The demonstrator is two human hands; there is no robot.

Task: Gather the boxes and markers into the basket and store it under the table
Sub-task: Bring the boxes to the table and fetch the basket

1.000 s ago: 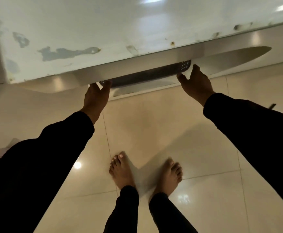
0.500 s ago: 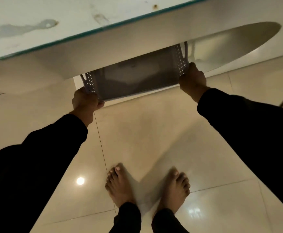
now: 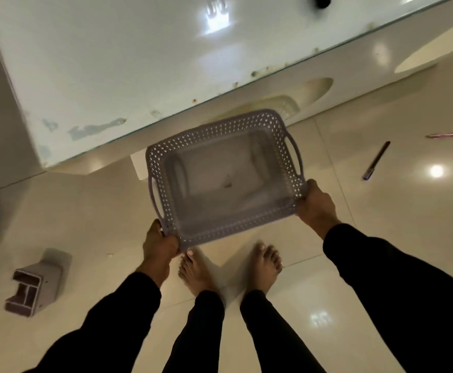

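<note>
Gripping the near corners of the lilac basket, left hand and right hand both curl round its rim; no writing readable.

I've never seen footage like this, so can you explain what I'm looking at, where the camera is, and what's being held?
There is no machine here. The camera sits on a person's head and looks down, so you see their own black sleeves, legs and bare feet on a glossy tiled floor. The left hand and right hand each grip a near corner of a perforated plastic basket, held in the air in front of a white table. The basket looks empty apart from a small speck. On the floor lie a dark marker, a pink pen-like item and a tipped-over box-like organiser.
</note>
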